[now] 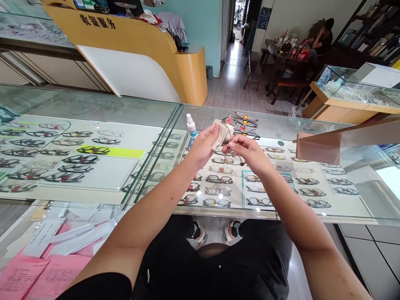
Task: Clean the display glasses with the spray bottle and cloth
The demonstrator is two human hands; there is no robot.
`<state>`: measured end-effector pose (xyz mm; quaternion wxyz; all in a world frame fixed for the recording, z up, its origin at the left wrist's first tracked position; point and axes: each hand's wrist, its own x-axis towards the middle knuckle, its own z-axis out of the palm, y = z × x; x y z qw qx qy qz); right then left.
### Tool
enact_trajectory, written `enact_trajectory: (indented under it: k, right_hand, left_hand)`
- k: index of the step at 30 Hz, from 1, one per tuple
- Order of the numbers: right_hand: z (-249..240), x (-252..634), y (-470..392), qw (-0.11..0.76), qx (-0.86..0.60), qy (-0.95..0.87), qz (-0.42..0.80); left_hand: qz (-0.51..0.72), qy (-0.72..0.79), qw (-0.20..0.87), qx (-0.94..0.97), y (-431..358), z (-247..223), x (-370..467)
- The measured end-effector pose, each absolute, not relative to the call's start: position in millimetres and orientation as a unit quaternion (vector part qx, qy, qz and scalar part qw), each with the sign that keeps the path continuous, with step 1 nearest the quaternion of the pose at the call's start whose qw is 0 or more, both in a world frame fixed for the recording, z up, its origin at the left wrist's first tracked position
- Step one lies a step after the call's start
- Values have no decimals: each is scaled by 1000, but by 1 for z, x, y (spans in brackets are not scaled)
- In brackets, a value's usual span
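Observation:
Over the glass display case, my left hand (204,143) is closed on a crumpled beige cloth (223,134). Just right of the cloth, my right hand (246,152) has its fingers pinched on a dark, thin glasses frame, partly hidden by the cloth and fingers. A white spray bottle (191,126) with a blue label stands on the glass left of the cloth. Behind my hands, several dark glasses (246,121) with red and yellow tags lie in a stack.
Rows of glasses (219,179) lie inside the case below my arms. A second glass case (93,166) adjoins at left. A wooden box-like object (318,148) stands at right. Pink papers (53,275) lie lower left. Across the room, a person (323,39) sits at a table.

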<state>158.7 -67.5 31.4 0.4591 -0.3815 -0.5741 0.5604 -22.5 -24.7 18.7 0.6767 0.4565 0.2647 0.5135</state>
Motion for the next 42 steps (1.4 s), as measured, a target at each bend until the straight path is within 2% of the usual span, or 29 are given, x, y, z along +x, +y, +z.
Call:
enact_trajectory:
  k: [8, 20, 26, 32, 42]
  right_hand:
    - [34, 160, -68, 434, -381, -595, 559]
    - [28, 165, -62, 459, -363, -545, 600]
    - [36, 161, -70, 443, -372, -606, 546]
    - [37, 159, -73, 444, -363, -613, 543]
    - [33, 169, -64, 483, -362, -567, 560]
  left_hand:
    - [513, 279, 650, 486, -25, 17, -26]
    - [495, 264, 640, 524, -25, 16, -31]
    - [511, 262, 624, 529, -29, 16, -28]
    - [541, 275, 605, 516, -27, 14, -26]
    - [514, 217, 675, 484, -22, 18, -30]
